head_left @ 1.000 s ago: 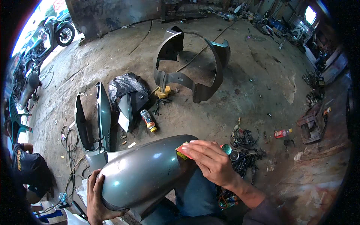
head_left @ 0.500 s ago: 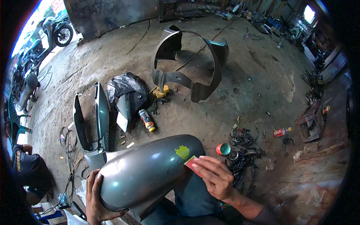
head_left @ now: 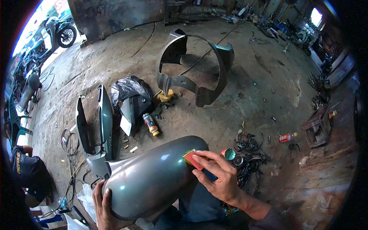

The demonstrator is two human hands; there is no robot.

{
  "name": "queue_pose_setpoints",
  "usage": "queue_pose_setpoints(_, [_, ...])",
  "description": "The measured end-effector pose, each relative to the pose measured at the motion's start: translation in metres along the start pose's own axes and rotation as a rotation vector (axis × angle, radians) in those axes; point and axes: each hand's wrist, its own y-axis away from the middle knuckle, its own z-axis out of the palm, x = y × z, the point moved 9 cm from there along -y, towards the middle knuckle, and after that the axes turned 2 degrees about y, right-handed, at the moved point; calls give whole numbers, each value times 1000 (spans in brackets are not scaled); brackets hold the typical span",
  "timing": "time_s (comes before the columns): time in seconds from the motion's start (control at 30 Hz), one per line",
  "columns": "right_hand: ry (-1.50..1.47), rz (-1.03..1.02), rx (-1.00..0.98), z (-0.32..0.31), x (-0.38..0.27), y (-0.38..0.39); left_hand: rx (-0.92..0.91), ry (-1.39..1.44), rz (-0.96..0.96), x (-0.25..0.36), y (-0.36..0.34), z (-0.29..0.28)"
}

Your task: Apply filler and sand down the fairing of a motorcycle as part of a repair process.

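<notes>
A glossy grey motorcycle fender lies across my lap, its rounded end toward the right. My left hand is closed round its lower left edge, with the thumb underneath. In my right hand a flat red putty spreader is pinched between thumb and fingers. The spreader's tip rests on the fender's upper right, over a patch of yellow-green putty that it mostly covers. Just right of that hand stand an open red tin with green inside and a round lid.
Beyond the fender sit a large ring-shaped body panel, a narrow two-pronged panel, a bottle and a black plastic bag. Tangled black wiring lies right. At left are a crouching person and parked motorcycles.
My right hand has moved slightly up and left, bringing the spreader onto the putty patch, which showed openly before. The fender has tilted a little in my left hand.
</notes>
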Motion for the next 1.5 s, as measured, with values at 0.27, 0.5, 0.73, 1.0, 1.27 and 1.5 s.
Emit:
queue_pose_setpoints(0.27, [130,-25,-77,-6,-8,5,73,23,-18,14,30,8])
queue_pose_setpoints(0.5, [208,-134,-15,-15,-13,14,115,-41,-44,18,59,32])
queue_pose_setpoints(0.73, [223,-231,-26,-7,-31,-5,163,-36,-67,45,61,27])
queue_pose_setpoints(1.0, [251,-243,-102,2,-37,-4,291,-131,-79,40,76,45])
queue_pose_setpoints(1.27, [269,-225,-124,2,-30,14,202,-16,-135,51,74,41])
queue_pose_setpoints(1.5, [270,-209,-33,-14,-32,12,200,-61,-150,46,77,44])
